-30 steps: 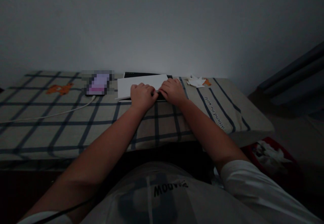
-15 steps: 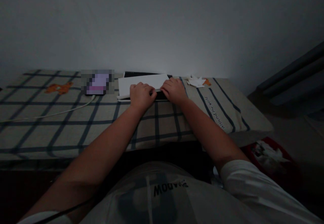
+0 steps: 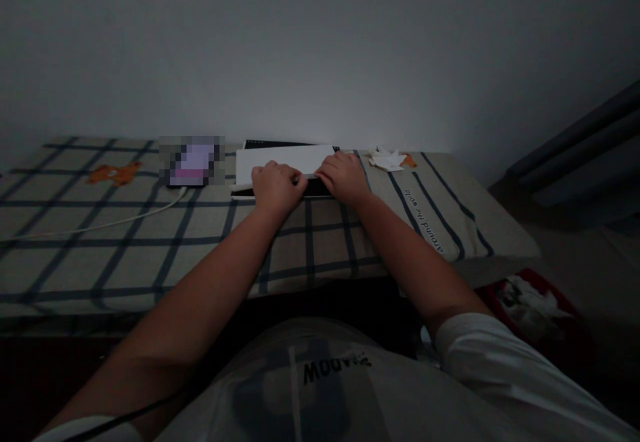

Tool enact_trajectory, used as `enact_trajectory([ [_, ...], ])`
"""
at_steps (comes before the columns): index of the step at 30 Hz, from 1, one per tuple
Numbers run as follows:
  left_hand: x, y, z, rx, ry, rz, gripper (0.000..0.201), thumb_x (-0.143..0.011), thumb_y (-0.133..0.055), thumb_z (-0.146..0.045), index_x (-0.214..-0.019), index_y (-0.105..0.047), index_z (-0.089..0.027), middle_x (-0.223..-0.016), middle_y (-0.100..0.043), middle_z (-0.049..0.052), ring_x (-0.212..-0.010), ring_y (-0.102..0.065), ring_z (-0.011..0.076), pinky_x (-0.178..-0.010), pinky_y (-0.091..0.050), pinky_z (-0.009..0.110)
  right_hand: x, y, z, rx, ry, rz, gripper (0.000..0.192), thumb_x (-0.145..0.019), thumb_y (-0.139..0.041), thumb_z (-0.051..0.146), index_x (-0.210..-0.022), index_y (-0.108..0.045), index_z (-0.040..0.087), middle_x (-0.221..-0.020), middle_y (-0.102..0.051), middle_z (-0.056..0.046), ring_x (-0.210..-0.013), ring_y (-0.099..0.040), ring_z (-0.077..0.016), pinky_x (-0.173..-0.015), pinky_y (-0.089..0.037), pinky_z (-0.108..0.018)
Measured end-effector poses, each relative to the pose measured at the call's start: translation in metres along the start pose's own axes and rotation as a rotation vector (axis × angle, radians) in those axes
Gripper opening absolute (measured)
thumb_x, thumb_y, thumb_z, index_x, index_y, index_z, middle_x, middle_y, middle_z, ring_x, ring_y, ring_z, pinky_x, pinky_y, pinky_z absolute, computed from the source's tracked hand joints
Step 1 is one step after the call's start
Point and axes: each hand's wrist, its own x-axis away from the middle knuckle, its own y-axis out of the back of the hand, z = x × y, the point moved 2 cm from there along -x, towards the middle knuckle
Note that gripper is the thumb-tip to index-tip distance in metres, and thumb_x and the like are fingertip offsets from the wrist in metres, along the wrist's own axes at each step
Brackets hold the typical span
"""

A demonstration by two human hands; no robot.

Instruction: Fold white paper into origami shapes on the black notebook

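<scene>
Here, the white, rectangular, paper-like sheet lies lengthwise left to right, mostly far of the grip, its near edge pinched mid-length by the left hand, farther right by the right hand.

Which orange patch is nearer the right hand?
The orange patch beside the crumpled white paper; the other orange patch lies beyond the phone from the right hand.

Blank white paper sheet, near edge curled up, lying slightly askew over a black flat item, on checked cloth.
</scene>
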Motion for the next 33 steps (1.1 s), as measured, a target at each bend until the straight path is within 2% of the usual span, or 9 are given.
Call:
enact_trajectory([
  [4, -0.001, 0.001, 0.003, 0.008, -0.009, -0.013, 0.033, -0.102, -0.062, -0.033, -0.102, -0.093, -0.025, -0.111, -0.091, 0.015, -0.117, -0.073, 0.0404, -0.104, -0.048, 0.060, 0.000, 0.001, 0.000, -0.017, -0.020, -0.009, 0.036, -0.121, -0.051, 0.029, -0.117, -0.086, 0.021, -0.126, -0.083, -0.015, -0.123, -0.060, -0.0357, -0.104, -0.037, -0.049],
  [12, -0.004, 0.006, 0.012, -0.006, 0.049, 0.002, 0.034, -0.105, -0.061, -0.034, -0.111, -0.093, -0.022, -0.119, -0.090, 0.017, -0.127, -0.074, 0.0411, -0.107, -0.049, 0.057, 0.000, 0.001, -0.010, -0.062, -0.097, -0.009, 0.031, -0.119, -0.055, 0.030, -0.115, -0.085, 0.022, -0.124, -0.083, -0.015, -0.120, -0.060, -0.0355, -0.101, -0.039, -0.049],
  [16, -0.004, 0.004, 0.013, -0.018, -0.001, 0.011, 0.036, -0.107, -0.059, -0.034, -0.113, -0.092, -0.020, -0.122, -0.090, 0.017, -0.130, -0.073, 0.0404, -0.112, -0.046, 0.058, 0.002, 0.001, -0.009, -0.053, -0.124, 0.001, 0.030, -0.118, -0.057, 0.028, -0.116, -0.085, 0.019, -0.126, -0.084, -0.017, -0.122, -0.063, -0.0358, -0.104, -0.039, -0.049],
  [22, 0.003, 0.003, 0.002, -0.025, -0.124, 0.008, 0.036, -0.107, -0.057, -0.031, -0.107, -0.092, -0.026, -0.120, -0.090, 0.015, -0.126, -0.072, 0.0409, -0.111, -0.043, 0.061, 0.001, 0.002, 0.005, -0.064, -0.036, 0.002, 0.032, -0.118, -0.057, 0.030, -0.128, -0.086, 0.021, -0.129, -0.084, -0.015, -0.127, -0.064, -0.0357, -0.107, -0.038, -0.049],
  [25, 0.006, 0.003, -0.004, -0.020, -0.169, 0.011, 0.038, -0.108, -0.056, -0.033, -0.107, -0.093, -0.025, -0.119, -0.090, 0.016, -0.125, -0.072, 0.0413, -0.110, -0.044, 0.062, -0.002, 0.002, 0.012, -0.048, 0.006, 0.028, 0.035, -0.121, -0.053, 0.030, -0.122, -0.087, 0.021, -0.125, -0.084, -0.014, -0.124, -0.064, -0.0345, -0.105, -0.037, -0.048],
  [33, 0.005, -0.001, -0.004, -0.026, -0.149, -0.005, 0.036, -0.107, -0.057, -0.035, -0.103, -0.092, -0.027, -0.117, -0.091, 0.014, -0.123, -0.071, 0.0407, -0.108, -0.044, 0.062, -0.004, 0.005, 0.015, -0.065, 0.012, 0.071, 0.036, -0.121, -0.053, 0.030, -0.122, -0.088, 0.019, -0.126, -0.085, -0.014, -0.122, -0.061, -0.0337, -0.104, -0.037, -0.048],
])
